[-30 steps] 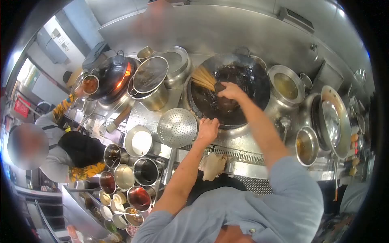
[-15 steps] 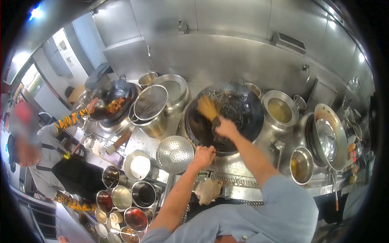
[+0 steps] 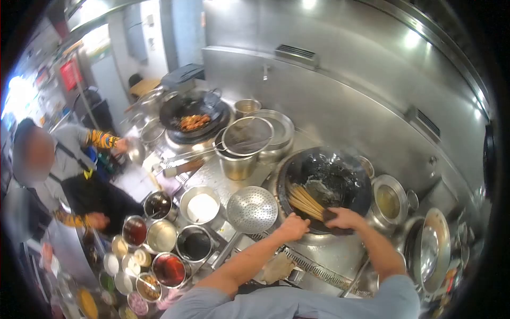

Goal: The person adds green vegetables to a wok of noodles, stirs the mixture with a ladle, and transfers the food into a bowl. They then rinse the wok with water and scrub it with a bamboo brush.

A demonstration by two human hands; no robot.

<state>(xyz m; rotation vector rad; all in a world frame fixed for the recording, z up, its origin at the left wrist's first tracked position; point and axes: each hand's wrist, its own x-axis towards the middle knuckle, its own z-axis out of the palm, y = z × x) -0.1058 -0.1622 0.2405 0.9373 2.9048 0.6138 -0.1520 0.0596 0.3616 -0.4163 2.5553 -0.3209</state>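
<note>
A large dark wok (image 3: pixel 350 159) sits on the burner with shiny water inside. My right hand (image 3: pixel 342 218) is wrapped round the dark handle of a straw-coloured bamboo brush (image 3: pixel 305 202), whose bristles lie against the wok's near left inner side. My left hand (image 3: pixel 294 227) is closed at the wok's near left rim; what its fingers grip is hard to see. A round perforated strainer (image 3: pixel 252 209) lies just left of my left hand. A crumpled beige cloth (image 3: pixel 277 268) rests below my left forearm.
At the left a person (image 3: pixel 69 165) holds a metal ladle near another wok (image 3: pixel 172 114) with food in it. Sauce pots (image 3: pixel 169 269) and a pot of white contents (image 3: pixel 200 206) stand at the lower left. A strainer pot (image 3: pixel 390 199) and a metal pan (image 3: pixel 436 250) are on the right.
The view has swung left. My right hand has drawn the brush toward the wok's near side, close to my left hand. The other person's hand has moved back from the food wok.
</note>
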